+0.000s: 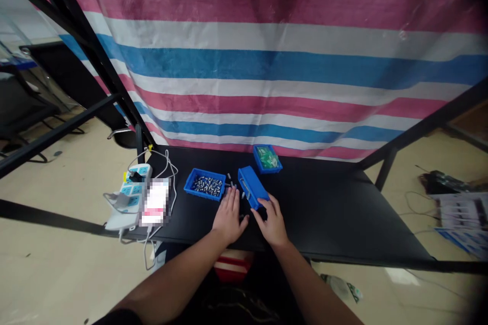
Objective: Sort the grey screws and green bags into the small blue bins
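Note:
My left hand point(229, 216) lies palm down on the black table point(335, 213), fingers spread, its tips beside a few small grey metal parts point(231, 181) scattered on the tabletop. My right hand point(273, 221) rests next to it, fingertips touching the near end of an overturned blue plastic bin point(252, 186) that lies tilted on the table. To the left stands a blue bin point(205, 184) full of several small grey metal parts. Further back sits a third blue bin point(267, 158) holding green items.
A white and blue power strip point(127, 195) with cables and a blurred phone-like object point(155, 202) lie on the table's left end. Black frame bars point(68, 20) rise at left and right. A striped tarp point(267, 61) hangs behind. Papers and cables lie on the floor, right.

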Tool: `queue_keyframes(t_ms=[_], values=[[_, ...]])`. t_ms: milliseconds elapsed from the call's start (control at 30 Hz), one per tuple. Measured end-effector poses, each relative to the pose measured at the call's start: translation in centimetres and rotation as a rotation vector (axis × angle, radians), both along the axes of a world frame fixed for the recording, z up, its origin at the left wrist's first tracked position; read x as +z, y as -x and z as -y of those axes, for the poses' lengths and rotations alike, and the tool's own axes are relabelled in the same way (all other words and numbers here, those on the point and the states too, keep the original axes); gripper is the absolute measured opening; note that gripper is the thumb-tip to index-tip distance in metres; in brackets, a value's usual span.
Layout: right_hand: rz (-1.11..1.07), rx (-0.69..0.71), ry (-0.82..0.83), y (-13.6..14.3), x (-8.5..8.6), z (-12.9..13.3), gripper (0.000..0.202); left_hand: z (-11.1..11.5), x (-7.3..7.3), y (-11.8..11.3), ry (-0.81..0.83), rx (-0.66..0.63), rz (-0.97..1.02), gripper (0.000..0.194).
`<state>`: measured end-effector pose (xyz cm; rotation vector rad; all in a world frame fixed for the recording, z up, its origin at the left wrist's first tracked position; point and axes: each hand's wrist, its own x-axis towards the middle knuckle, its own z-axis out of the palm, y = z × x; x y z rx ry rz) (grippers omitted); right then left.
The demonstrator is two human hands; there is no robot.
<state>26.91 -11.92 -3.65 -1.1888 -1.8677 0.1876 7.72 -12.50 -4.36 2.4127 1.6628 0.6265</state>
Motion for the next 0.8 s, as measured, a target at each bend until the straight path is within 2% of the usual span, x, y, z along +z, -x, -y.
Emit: queue_keyframes(t_ms=[200,800], values=[[0.014,0.02,-0.088,0.2,-0.09,-0.03,0.035,-0.02,0.09,0.01,-0.003,-0.005,-0.021,0.082],[-0.037,-0.03,-0.098,-0.08,-0.35,0.01,0.037,0.09,0.81,0.16,-0.002,-0.035,-0.045,0.077]])
